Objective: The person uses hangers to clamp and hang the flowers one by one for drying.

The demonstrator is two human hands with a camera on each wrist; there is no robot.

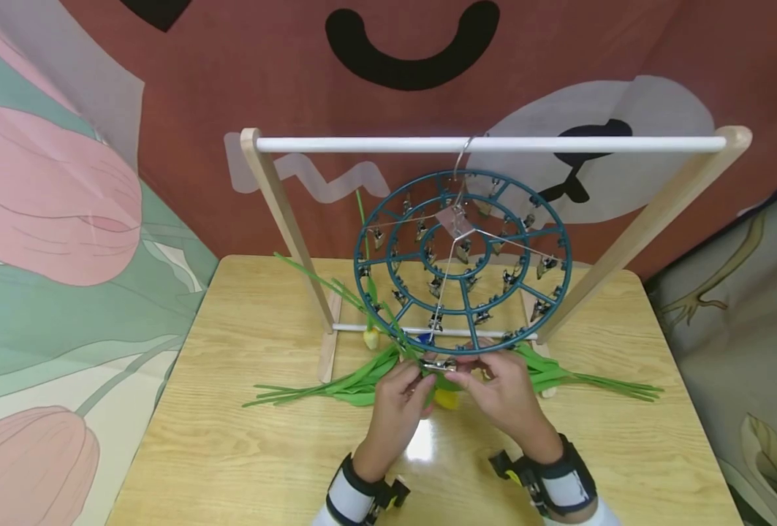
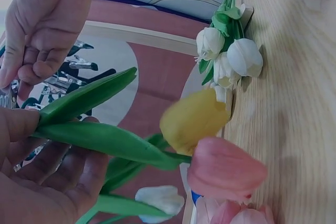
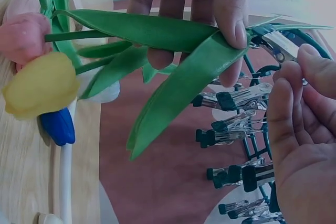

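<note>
My left hand [image 1: 398, 402] pinches the green stem and leaves of an artificial pink tulip [image 2: 226, 169], its bloom pointing down. Beside it, my right hand [image 1: 506, 394] pinches the end of a metal clip [image 3: 281, 44] between thumb and fingers. This clip is at the near rim of the round teal clip hanger [image 1: 462, 276], right by the tulip's stem. Whether its jaws have the stem between them cannot be made out. A yellow tulip [image 3: 41, 85] and a white tulip [image 2: 160, 203] hang close by, heads down, with a blue tulip [image 3: 59, 126] near them.
The hanger hooks over the white rod [image 1: 493, 145] of a wooden stand [image 1: 289, 226]. Several other clips [image 3: 244, 98] dangle from its rings. Tulip bunches lie on the table [image 1: 230, 453], white blooms [image 2: 244, 57] on the right, pink ones [image 2: 233, 213] on the left.
</note>
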